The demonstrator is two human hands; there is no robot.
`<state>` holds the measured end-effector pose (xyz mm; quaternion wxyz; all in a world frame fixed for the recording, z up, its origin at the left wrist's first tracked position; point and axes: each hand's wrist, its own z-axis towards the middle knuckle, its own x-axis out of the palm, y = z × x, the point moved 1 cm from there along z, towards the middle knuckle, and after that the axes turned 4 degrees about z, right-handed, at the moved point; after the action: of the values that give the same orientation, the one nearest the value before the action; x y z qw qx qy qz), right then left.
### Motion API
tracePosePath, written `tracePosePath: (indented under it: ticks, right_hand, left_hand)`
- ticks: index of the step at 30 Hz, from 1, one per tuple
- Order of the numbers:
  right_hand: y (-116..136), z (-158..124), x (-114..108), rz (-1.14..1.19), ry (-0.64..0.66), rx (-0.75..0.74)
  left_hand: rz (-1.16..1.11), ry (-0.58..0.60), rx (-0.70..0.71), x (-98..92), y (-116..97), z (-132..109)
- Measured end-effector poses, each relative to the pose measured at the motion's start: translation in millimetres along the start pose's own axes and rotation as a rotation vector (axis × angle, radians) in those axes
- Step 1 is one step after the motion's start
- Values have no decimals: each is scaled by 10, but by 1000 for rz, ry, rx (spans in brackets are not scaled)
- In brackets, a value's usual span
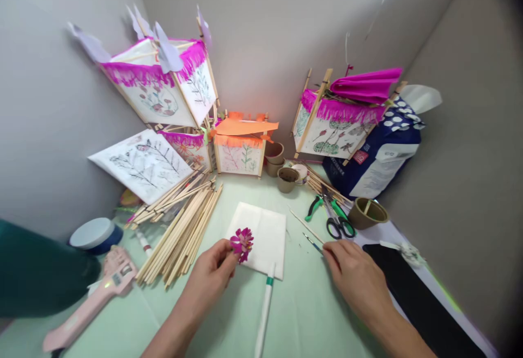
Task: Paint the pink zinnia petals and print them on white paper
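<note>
A magenta flower [242, 244] is pinched between the thumb and fingers of my left hand [216, 265], over the lower left of a folded white napkin [263, 222]. My right hand [351, 271] is to the right of the napkin, fingers closed around the end of a slim paintbrush [312, 243] whose tip points up and left. Close beside the brush a thin pale stick [304, 224] lies on the table, its near end running to my fingers. A white pen with a green band [266, 303] rests with its tip on the napkin's lower edge.
Wooden sticks [183, 238] lie piled at left, near a pink glue gun [96, 303] and a lidded tub [96, 235]. Decorated paper lanterns [159, 99] stand behind. Scissors [340, 227], green-handled pliers [314, 207], a brown pot [368, 213] and a black strip [408, 287] are at right.
</note>
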<state>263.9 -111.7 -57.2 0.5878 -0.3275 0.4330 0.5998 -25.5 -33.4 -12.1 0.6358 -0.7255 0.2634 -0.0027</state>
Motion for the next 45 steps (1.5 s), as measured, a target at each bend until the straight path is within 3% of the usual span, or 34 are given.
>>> tracePosePath:
  ticks: [11,17,25,29,33,36,39,42,45]
  right_hand:
    - [318,299,144,65,-15,-131]
    - [252,255,160,104,33,-207]
    - [146,223,15,201,-50,-154]
    - [123,255,21,216,2,-104]
    - [160,311,-1,274,28,-102]
    - [285,385,-62,468,62,-60]
    - [495,493,-120,891,227,120]
    - [732,618,-140,1311,425,323]
    - [903,730,-106,1545,449,450]
  left_hand:
    - [-30,35,-48,77,-231,217]
    - [-22,47,-47,75,-106,271]
    - [-10,30,-45,57,-2,282]
    - [141,-2,-6,17,-57,266]
    - [459,-87,168,0,-211,290]
    - [617,-118,301,35,-376,324]
    - [623,-131,420,100,-503,361]
    - [604,-180,528,169,-538,387]
    - [589,-180,592,228,-502,404]
